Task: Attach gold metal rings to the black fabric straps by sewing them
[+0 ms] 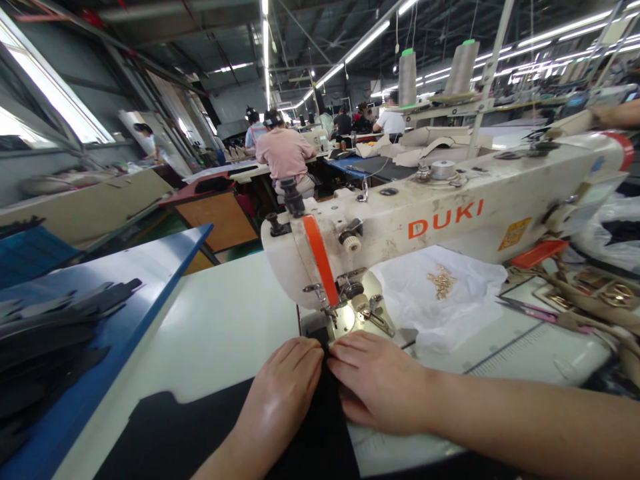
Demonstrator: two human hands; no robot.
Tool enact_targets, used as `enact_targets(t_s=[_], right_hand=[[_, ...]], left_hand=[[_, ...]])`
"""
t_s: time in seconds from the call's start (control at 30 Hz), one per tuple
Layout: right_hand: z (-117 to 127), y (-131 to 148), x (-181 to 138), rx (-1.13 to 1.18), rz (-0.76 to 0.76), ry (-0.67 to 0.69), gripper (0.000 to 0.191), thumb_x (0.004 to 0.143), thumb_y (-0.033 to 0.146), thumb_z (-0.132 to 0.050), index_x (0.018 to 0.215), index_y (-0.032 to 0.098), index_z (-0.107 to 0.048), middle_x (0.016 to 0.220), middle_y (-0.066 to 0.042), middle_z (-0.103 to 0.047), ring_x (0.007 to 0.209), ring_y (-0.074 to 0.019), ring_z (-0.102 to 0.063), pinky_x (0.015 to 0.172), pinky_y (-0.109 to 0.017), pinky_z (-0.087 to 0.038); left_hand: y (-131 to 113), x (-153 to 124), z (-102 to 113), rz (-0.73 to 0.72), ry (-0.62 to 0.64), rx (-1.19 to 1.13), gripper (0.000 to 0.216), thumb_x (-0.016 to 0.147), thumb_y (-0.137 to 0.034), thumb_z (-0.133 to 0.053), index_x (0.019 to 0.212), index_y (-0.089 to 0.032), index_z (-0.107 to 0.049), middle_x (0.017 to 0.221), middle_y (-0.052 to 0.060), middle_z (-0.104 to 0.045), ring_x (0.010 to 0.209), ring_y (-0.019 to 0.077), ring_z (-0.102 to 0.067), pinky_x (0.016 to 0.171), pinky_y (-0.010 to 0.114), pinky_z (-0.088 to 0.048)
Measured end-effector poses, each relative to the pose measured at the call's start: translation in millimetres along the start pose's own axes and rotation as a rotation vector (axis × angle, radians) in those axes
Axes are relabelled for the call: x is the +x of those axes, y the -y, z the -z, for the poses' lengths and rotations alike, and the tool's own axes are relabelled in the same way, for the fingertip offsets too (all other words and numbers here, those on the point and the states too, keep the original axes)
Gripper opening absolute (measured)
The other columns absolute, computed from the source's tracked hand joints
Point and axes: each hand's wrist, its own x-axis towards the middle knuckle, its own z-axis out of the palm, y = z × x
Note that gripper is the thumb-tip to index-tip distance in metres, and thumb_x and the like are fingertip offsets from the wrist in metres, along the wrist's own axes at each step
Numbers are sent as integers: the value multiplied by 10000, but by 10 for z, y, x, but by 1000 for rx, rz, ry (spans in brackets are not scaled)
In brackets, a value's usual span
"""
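My left hand (280, 393) and my right hand (377, 380) lie flat, fingers together, on a black fabric piece (320, 433) on the white table (220, 333). Both sets of fingertips meet just in front of the presser foot and needle (330, 320) of a white DUKI sewing machine (425, 213). The fabric runs under the machine head and back toward me between the two hands. The needle area itself is partly hidden by my fingers.
A white plastic bag with small gold metal parts (443, 280) lies behind the right hand. Several dark cut pieces (55, 333) rest on a blue-edged table at left. Scissors and brass fittings (590, 293) sit at right. Other people sew at benches further back.
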Motion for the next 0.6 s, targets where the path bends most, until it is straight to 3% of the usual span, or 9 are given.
enact_targets(t_s=[0.6], right_hand=[[-54,2,13,33,0,-12,366,826,299,-509,1081,48,-591,1096,-167,-612,1057,-247,-526,1002,-356,-371]], left_hand=[[-14,-10,-26,42,-41,-29,237,910,-90,-382,877,-142,-611,827,57,-654,796,167,-612,764,313,-554]])
